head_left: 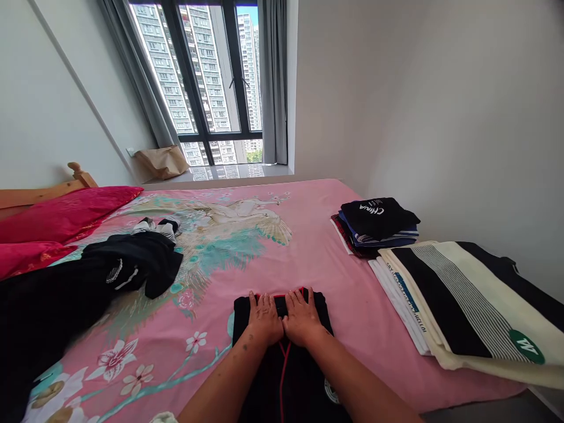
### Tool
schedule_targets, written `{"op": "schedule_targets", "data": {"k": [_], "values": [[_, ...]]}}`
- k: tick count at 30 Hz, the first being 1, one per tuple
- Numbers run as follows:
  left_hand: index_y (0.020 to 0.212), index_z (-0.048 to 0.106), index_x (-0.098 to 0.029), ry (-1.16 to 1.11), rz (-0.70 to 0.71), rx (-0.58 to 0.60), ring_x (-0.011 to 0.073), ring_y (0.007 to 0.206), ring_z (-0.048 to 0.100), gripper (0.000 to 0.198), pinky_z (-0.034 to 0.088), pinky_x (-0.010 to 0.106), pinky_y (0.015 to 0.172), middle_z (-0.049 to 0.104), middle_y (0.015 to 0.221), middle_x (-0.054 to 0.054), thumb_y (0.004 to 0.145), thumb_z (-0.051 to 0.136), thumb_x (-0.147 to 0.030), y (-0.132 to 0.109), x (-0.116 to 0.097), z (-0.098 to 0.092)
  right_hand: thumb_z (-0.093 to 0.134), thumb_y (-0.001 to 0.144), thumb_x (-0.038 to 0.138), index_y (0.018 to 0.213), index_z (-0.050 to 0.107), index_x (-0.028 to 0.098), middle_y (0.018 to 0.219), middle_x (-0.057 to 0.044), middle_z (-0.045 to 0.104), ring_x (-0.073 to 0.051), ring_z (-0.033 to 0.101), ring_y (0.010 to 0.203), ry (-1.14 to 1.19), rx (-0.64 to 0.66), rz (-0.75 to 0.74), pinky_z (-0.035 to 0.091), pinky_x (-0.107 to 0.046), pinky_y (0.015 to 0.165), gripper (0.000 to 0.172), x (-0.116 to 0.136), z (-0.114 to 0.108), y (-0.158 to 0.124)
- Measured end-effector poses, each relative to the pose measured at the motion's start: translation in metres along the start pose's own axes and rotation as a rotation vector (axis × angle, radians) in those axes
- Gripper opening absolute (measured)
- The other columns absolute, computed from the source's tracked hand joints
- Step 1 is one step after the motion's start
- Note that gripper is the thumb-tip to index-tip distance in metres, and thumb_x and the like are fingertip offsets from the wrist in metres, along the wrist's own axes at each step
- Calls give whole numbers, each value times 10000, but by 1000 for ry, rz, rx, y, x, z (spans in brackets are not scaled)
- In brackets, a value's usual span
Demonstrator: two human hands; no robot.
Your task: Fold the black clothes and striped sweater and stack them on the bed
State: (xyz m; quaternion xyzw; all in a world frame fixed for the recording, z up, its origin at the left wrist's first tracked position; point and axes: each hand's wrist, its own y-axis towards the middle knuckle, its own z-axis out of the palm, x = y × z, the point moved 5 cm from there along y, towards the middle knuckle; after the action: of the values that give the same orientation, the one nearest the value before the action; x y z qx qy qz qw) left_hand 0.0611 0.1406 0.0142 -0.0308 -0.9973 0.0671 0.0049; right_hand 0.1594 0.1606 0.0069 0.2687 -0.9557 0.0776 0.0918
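Note:
A black garment with red piping (304,376) lies folded on the bed in front of me, with a round pale badge on its lower right. My left hand (265,317) rests flat on its far part, fingers stretched toward the folded edge. Beside it, my right hand (302,315) lies flat on the same cloth, the two thumbs close together. Red trim shows along the far edge by the fingertips. My forearms cover some of the garment, and its near end runs out of view.
The pink floral bedsheet (308,229) spreads beneath. Dark clothes (127,264) lie heaped on the left near red pillows (74,214). At right stand a small folded stack (379,220) and a larger one with a striped shirt (462,294). A paper bag (163,163) sits by the window.

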Motion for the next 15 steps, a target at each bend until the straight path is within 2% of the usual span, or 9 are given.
{"op": "schedule_targets", "data": {"k": [1,3,6,8,11,13,15], "values": [[1351,383,54,7,-23,-5,358,1344,301,660,-38,622,1086,369,1410,276,828,340,-345,-1,0,0,307,867,375,1409,317,25,1477,-184,288,-315,157,1387,-9,-24,38,-159,-585,1057,646,-2,1,0],[1384,337,30,8,-24,-51,339,1372,246,656,-56,603,1094,314,1452,244,839,325,-334,-5,1,0,314,866,375,1422,288,30,1490,-174,261,-311,114,1397,-5,-81,42,-167,-580,1057,655,-2,1,-3],[1434,296,-117,-23,60,-143,249,1402,193,608,-107,556,1108,268,1504,112,853,300,-296,-11,1,2,313,875,345,1453,244,134,1508,-84,256,-261,101,1406,44,-116,-128,-172,-566,1063,620,4,0,-7],[1424,330,-154,-45,77,-147,230,1390,235,589,-109,543,1113,316,1488,91,850,306,-286,-12,2,6,315,876,339,1447,269,166,1488,-71,309,-252,163,1393,66,-102,-170,-167,-555,1071,598,7,0,-7],[1396,374,-88,-39,-9,-144,271,1369,278,595,-66,554,1115,359,1457,151,843,331,-305,-8,5,12,337,866,357,1420,321,81,1469,-144,328,-287,185,1383,48,-111,-18,-142,-537,1085,619,2,2,-3],[1388,373,-43,-23,-66,-190,293,1371,267,610,-45,557,1115,354,1453,180,844,340,-319,-6,5,12,361,857,373,1418,304,32,1485,-173,275,-297,126,1397,36,-150,83,-126,-519,1095,659,-1,1,-3],[1394,361,-44,-27,-75,-220,281,1377,255,611,-13,534,1126,346,1460,167,848,341,-317,-7,5,8,373,857,372,1432,274,47,1508,-154,221,-279,74,1409,42,-197,98,-120,-514,1098,668,0,-3,-5]]}}
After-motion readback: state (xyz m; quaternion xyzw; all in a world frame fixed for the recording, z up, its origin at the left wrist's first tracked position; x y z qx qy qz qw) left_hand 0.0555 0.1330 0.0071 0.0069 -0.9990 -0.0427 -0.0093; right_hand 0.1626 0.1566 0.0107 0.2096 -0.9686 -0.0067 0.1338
